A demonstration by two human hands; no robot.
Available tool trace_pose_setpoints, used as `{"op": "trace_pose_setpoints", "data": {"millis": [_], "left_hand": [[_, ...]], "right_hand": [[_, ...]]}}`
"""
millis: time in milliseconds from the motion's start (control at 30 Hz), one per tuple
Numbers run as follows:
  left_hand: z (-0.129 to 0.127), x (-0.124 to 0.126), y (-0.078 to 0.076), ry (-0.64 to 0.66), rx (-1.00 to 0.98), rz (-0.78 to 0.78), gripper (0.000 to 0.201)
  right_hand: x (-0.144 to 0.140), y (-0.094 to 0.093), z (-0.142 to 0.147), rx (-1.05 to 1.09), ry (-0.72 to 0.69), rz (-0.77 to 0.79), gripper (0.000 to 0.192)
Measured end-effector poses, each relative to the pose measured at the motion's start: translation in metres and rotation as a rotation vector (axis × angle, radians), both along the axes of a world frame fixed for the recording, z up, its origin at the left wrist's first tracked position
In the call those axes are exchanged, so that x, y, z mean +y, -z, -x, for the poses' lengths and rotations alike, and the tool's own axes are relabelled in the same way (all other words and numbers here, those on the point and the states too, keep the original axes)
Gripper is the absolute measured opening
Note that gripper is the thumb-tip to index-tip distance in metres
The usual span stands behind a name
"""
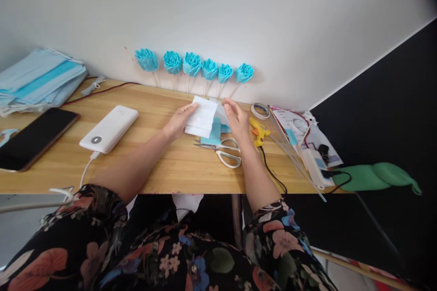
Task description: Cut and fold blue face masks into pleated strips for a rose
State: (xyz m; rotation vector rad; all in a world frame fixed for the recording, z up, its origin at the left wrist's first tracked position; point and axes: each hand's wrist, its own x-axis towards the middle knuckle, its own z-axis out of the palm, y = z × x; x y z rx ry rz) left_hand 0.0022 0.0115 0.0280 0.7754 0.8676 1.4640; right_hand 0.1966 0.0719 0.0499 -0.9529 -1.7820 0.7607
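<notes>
Both hands, left hand and right hand, are gripping a white folded sheet just beyond the scissors on the wooden table.

We see bright, even daylight, soft and diffuse; source direction unclear. The wall is washed pale, no hard glare. Shadows are faint: thin ones under the hands and the scissors on the table. We note strong wide-angle bending at the edges, dark corner top right. Centre is sharp; near sleeves slightly soft.
</notes>
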Motion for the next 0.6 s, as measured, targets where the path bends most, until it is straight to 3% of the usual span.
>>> {"op": "trace_pose_setpoints", "data": {"millis": [133, 367, 500, 600], "left_hand": [[-0.002, -0.004, 0.001, 0.088, 0.083, -0.007, 0.043], [0.001, -0.005, 0.003, 0.213, 0.212, -0.045, 0.033], [0.008, 0.004, 0.006, -0.007, 0.147, -0.085, 0.027], [0.015, 0.009, 0.005, -0.167, 0.002, -0.134, 0.028]], "right_hand": [[-0.015, 0.001, 0.013, 0.046, -0.113, 0.108, 0.036], [-0.014, 0.005, 0.015, 0.286, -0.008, 0.147, 0.032], [-0.009, 0.002, 0.014, 0.338, 0.064, 0.22, 0.037], [-0.007, 0.004, 0.016, 0.357, 0.005, 0.315, 0.041]]}}
